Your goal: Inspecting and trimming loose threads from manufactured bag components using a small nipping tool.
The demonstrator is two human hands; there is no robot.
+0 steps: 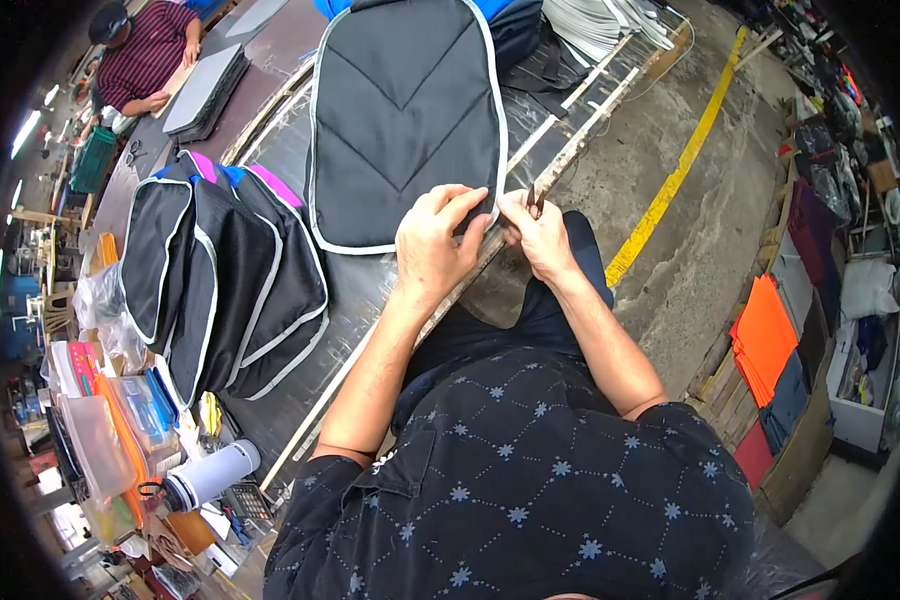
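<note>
A black quilted panel (405, 120) with stitched V lines and pale grey edge binding lies on the work table in front of me. My left hand (438, 240) rests on its near right corner, with thumb and fingers closed on the edge. Right beside it, my right hand (538, 235) pinches at the same bound edge. Two dark pointed tips of what look like thread snips (536, 200) stick up from my right fist; the rest of the tool is hidden. Any thread between my fingers is too small to make out.
Left of the panel lies a pile of black bound pieces (220, 270) with blue and purple bits. Nearer stand a grey bottle (215, 475) and plastic folders (100, 450). White strips (585, 30) lie at the far right. Across the table, a person (140, 50) handles stacked grey sheets (205, 95).
</note>
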